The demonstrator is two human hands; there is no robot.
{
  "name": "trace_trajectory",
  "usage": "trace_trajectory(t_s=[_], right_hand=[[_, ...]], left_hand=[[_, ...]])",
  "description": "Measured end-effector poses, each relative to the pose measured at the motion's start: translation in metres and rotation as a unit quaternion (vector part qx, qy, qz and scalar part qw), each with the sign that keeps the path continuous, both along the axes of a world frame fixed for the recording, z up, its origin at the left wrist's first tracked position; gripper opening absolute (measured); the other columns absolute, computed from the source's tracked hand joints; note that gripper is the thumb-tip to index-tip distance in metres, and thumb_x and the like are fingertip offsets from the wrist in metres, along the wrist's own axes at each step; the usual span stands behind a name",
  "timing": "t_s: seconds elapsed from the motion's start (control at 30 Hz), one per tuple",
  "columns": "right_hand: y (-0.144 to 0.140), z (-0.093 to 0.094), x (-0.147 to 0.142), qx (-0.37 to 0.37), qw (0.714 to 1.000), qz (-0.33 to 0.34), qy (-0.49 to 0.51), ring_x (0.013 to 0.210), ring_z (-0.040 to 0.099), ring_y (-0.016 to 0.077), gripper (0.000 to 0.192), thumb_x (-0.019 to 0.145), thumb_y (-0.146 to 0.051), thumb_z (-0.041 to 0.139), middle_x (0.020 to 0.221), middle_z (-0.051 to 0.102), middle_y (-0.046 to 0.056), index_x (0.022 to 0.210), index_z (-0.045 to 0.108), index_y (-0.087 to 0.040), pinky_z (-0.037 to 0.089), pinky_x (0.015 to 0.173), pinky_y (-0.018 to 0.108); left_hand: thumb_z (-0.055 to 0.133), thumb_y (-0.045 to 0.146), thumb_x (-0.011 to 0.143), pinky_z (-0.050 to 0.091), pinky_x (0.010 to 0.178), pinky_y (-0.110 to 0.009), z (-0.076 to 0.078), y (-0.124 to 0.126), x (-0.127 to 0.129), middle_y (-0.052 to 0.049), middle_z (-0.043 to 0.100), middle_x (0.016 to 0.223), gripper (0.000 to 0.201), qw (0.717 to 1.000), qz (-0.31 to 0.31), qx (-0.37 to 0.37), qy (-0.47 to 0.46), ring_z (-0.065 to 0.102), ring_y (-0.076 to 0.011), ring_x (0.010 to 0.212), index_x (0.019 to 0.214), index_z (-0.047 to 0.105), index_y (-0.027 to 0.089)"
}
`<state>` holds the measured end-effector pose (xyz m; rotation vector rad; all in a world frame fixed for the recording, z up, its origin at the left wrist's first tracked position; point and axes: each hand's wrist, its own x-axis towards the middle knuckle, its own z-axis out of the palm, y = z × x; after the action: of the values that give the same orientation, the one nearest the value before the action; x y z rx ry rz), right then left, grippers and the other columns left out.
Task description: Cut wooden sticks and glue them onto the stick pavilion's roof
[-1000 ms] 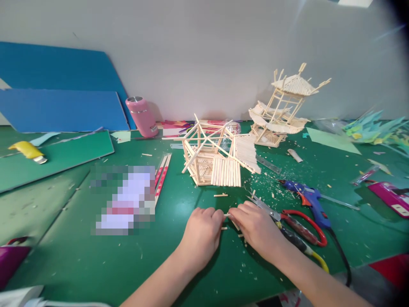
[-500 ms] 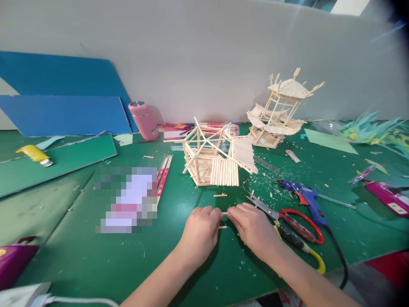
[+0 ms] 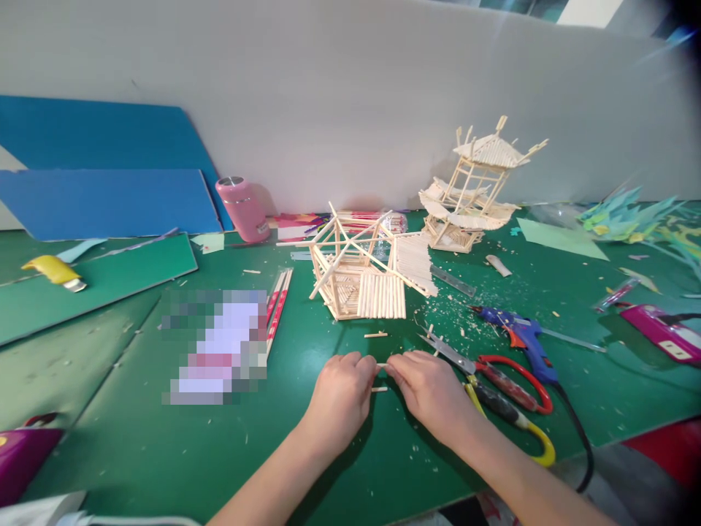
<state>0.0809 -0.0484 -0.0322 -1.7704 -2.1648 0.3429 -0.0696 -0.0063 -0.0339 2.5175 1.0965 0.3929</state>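
My left hand [image 3: 344, 391] and my right hand [image 3: 423, 391] meet over the front of the green table, both closed in a pinch. Between their fingertips runs a short wooden stick [image 3: 382, 365], gripped at either end. Another short stick piece [image 3: 379, 389] lies just below, beside my left hand, and one more cut piece [image 3: 375, 334] rests above. Behind them stands a stick-built pavilion frame [image 3: 355, 267], with slatted panels on its right side. Right of my right hand lie large scissors [image 3: 493, 380] with red and yellow handles, blades partly apart.
A blue glue gun [image 3: 520, 336] with a black cable lies at the right. Further back stands a taller stick pagoda [image 3: 476, 190]. A pink bottle [image 3: 244, 210], packaged sticks [image 3: 278, 310], a yellow cutter [image 3: 53, 272] and a blue board [image 3: 109, 204] occupy the left side.
The view has shifted slightly, moving the scene a little left. Both hands keep their pinch on the short stick, nearly unmoved.
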Motion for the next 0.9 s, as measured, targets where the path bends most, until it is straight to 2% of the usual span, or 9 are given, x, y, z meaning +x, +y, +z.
trace_trajectory(t_s=[0.13,0.27,0.4,0.53,0.6,0.7,0.8,0.9], right_hand=[[0.004,0.003,0.004,-0.012,0.998,-0.031,0.045,0.062,0.052,0.0178,0.031,0.091,-0.021,0.033,0.063,0.058,0.004,0.067,0.052,-0.019,0.029,0.058,0.028],[0.004,0.017,0.015,-0.047,0.99,-0.035,0.128,0.066,0.053,0.0164,0.033,0.093,-0.03,0.032,0.067,0.059,0.002,0.069,0.053,-0.02,0.032,0.06,0.027],[0.001,0.025,0.022,-0.111,0.965,-0.037,0.234,0.06,0.05,0.0123,0.035,0.094,-0.037,0.028,0.063,0.053,-0.003,0.08,0.056,-0.021,0.035,0.054,0.023],[0.001,0.024,0.019,-0.165,0.931,-0.021,0.324,0.056,0.046,0.0102,0.035,0.095,-0.038,0.025,0.06,0.045,-0.005,0.084,0.054,-0.02,0.037,0.053,0.021],[0.001,0.022,0.017,-0.178,0.917,-0.015,0.356,0.06,0.047,0.0102,0.032,0.094,-0.037,0.027,0.064,0.049,-0.004,0.088,0.053,-0.02,0.038,0.057,0.021],[0.001,0.019,0.016,-0.198,0.891,-0.026,0.408,0.06,0.046,0.0103,0.029,0.093,-0.039,0.032,0.068,0.054,-0.002,0.09,0.054,-0.02,0.038,0.058,0.022],[-0.001,0.018,0.015,-0.213,0.874,-0.035,0.437,0.06,0.047,0.0105,0.031,0.091,-0.04,0.037,0.07,0.059,-0.001,0.083,0.057,-0.019,0.038,0.058,0.023],[-0.002,0.018,0.014,-0.218,0.87,-0.037,0.441,0.062,0.048,0.0111,0.031,0.091,-0.04,0.037,0.071,0.061,0.0,0.086,0.058,-0.018,0.039,0.058,0.023]], left_hand=[[0.036,0.011,0.083,0.031,0.055,-0.029,0.002,-0.001,0.001,-0.004,0.052,0.058,0.026,0.998,0.014,-0.048,-0.049,0.046,-0.0183,0.054,0.065,0.055,0.016],[0.033,0.024,0.09,0.035,0.056,-0.026,0.012,0.008,-0.003,-0.002,0.051,0.06,0.033,0.983,0.036,-0.125,-0.129,0.046,-0.0157,0.058,0.067,0.055,0.016],[0.031,0.031,0.091,0.037,0.051,-0.021,0.019,0.015,-0.004,0.001,0.052,0.059,0.037,0.957,0.024,-0.221,-0.186,0.046,-0.0124,0.055,0.075,0.06,0.015],[0.029,0.034,0.092,0.031,0.042,-0.02,0.015,0.014,-0.002,0.006,0.041,0.049,0.039,0.927,0.024,-0.301,-0.221,0.037,-0.0104,0.046,0.084,0.061,0.013],[0.029,0.033,0.092,0.034,0.046,-0.02,0.012,0.014,-0.002,0.003,0.048,0.054,0.037,0.935,0.023,-0.281,-0.216,0.042,-0.0111,0.05,0.087,0.061,0.014],[0.031,0.028,0.092,0.04,0.057,-0.022,0.005,0.014,-0.003,-0.002,0.06,0.069,0.033,0.964,0.027,-0.195,-0.177,0.052,-0.0139,0.062,0.086,0.061,0.016],[0.036,0.024,0.089,0.04,0.063,-0.028,-0.001,0.015,-0.003,-0.005,0.061,0.071,0.027,0.98,0.046,-0.137,-0.134,0.054,-0.0175,0.065,0.082,0.061,0.016],[0.04,0.021,0.086,0.037,0.066,-0.034,-0.005,0.015,-0.003,-0.007,0.059,0.071,0.025,0.991,0.068,-0.076,-0.086,0.052,-0.0224,0.069,0.078,0.064,0.017]])
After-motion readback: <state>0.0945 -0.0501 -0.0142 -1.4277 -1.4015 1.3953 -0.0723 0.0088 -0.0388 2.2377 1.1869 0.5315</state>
